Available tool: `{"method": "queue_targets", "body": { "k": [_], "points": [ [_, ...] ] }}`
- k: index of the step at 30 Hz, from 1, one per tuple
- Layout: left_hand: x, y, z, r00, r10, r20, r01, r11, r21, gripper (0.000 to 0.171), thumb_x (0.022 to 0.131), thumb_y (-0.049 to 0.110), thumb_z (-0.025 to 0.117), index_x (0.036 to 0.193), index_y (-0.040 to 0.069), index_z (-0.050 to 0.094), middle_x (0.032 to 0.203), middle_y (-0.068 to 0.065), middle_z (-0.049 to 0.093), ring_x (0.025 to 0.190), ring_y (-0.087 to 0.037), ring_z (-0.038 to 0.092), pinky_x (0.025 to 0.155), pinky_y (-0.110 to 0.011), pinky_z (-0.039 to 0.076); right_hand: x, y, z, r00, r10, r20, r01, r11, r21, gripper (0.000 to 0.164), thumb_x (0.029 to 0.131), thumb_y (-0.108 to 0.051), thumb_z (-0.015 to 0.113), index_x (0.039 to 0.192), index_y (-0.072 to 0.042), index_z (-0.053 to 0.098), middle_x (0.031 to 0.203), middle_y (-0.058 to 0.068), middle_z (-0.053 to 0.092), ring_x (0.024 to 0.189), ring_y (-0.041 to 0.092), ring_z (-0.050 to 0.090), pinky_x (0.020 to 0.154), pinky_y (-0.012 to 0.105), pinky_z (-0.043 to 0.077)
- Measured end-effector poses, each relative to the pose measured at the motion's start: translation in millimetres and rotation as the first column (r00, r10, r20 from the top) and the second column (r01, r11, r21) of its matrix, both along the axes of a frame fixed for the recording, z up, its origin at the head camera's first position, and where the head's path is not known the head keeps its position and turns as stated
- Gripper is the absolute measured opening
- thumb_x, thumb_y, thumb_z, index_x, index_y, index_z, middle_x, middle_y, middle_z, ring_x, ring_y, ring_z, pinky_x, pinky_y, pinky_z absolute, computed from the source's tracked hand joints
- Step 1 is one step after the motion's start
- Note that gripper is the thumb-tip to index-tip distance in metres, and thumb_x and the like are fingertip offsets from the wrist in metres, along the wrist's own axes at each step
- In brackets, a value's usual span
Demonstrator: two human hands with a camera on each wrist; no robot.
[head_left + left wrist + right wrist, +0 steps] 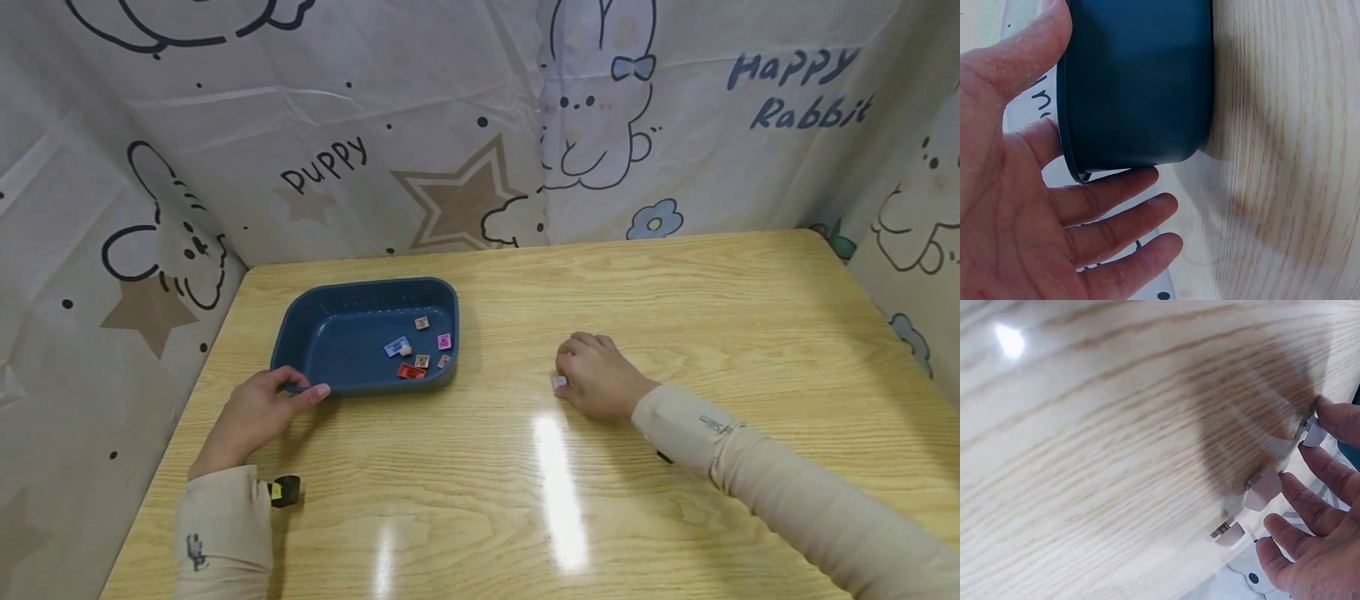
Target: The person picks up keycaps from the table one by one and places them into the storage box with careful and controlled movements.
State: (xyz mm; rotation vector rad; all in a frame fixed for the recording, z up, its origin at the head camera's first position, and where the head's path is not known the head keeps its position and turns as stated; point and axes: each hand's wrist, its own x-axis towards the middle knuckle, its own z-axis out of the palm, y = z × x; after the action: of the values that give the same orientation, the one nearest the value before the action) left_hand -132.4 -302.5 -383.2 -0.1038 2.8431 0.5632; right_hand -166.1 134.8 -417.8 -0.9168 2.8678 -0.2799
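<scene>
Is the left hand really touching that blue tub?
Touching. The left wrist view shows the left hand meeting the blue tub, thumb against rim.

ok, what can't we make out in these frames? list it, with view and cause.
- Print on the small pieces in the tray: head view, too small to read.
- Two loose pieces near the right hand: head view, covered by that hand.
- Left hand: left wrist view, thumb tip cut off by the top edge.
- Tray contents: left wrist view, blocked by the tray's outer wall.
</scene>
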Motion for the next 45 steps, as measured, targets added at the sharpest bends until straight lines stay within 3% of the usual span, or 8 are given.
{"method": "queue_targets", "body": {
  "k": [14, 21, 27, 35, 45],
  "points": [
    [0.5, -2, -1.2, 1.000, -0.006, -0.020, 0.006, 1.000, 0.021, 0.057, 0.087, 0.062, 0.056, 0.104, 0.008, 0.060, 0.079, -0.004, 0.057, 0.071, -0.017, 0.049, 0.066, -0.029, 0.037, -12.1, -12, 12.6, 0.999, 0.009, -0.047, -0.009, 1.000, -0.007, 0.020, 0.090, -0.027, 0.066, 0.093, -0.008, 0.067, 0.119, 0.012, 0.063, 0.122, 0.034, 0.051, 0.101, 0.057, 0.039],
    [-2.7, -1, -2.7, 0.999, -0.025, -0.043, 0.025, 1.000, 0.000, 0.060, 0.086, 0.065, 0.055, 0.103, 0.009, 0.061, 0.089, -0.007, 0.060, 0.078, -0.020, 0.051, 0.069, -0.030, 0.038, -26.2, -28, 27.8, 0.995, 0.019, -0.100, -0.020, 1.000, -0.008, 0.019, 0.089, -0.028, 0.067, 0.093, -0.009, 0.068, 0.118, 0.011, 0.064, 0.120, 0.033, 0.052, 0.100, 0.055, 0.040],
    [-1.7, -3, -2.1, 1.000, -0.017, -0.021, 0.017, 1.000, 0.011, 0.061, 0.085, 0.067, 0.054, 0.104, 0.009, 0.061, 0.084, -0.005, 0.059, 0.076, -0.018, 0.051, 0.068, -0.030, 0.038, -39.5, -56, 48.7, 0.989, 0.058, -0.138, -0.061, 0.998, -0.016, 0.019, 0.089, -0.028, 0.067, 0.093, -0.009, 0.069, 0.120, 0.011, 0.064, 0.121, 0.032, 0.053, 0.101, 0.054, 0.040],
    [1.4, -4, 0.0, 0.999, -0.007, -0.032, 0.007, 1.000, 0.005, 0.061, 0.085, 0.066, 0.055, 0.103, 0.008, 0.061, 0.093, -0.010, 0.062, 0.079, -0.021, 0.052, 0.069, -0.031, 0.039, -53.0, -103, 69.4, 0.984, 0.106, -0.142, -0.107, 0.994, -0.002, 0.023, 0.091, -0.030, 0.065, 0.100, -0.009, 0.069, 0.123, 0.009, 0.063, 0.123, 0.029, 0.051, 0.104, 0.051, 0.040],
    [2.4, -4, -0.9, 0.999, -0.010, -0.045, 0.011, 1.000, 0.011, 0.060, 0.085, 0.065, 0.055, 0.103, 0.008, 0.061, 0.091, -0.009, 0.060, 0.077, -0.019, 0.051, 0.070, -0.032, 0.040, -54.4, -151, 74.8, 0.969, 0.190, -0.157, -0.177, 0.980, 0.093, 0.029, 0.093, -0.035, 0.061, 0.109, -0.013, 0.067, 0.126, 0.006, 0.060, 0.124, 0.027, 0.050, 0.104, 0.049, 0.041]
  ]
}}
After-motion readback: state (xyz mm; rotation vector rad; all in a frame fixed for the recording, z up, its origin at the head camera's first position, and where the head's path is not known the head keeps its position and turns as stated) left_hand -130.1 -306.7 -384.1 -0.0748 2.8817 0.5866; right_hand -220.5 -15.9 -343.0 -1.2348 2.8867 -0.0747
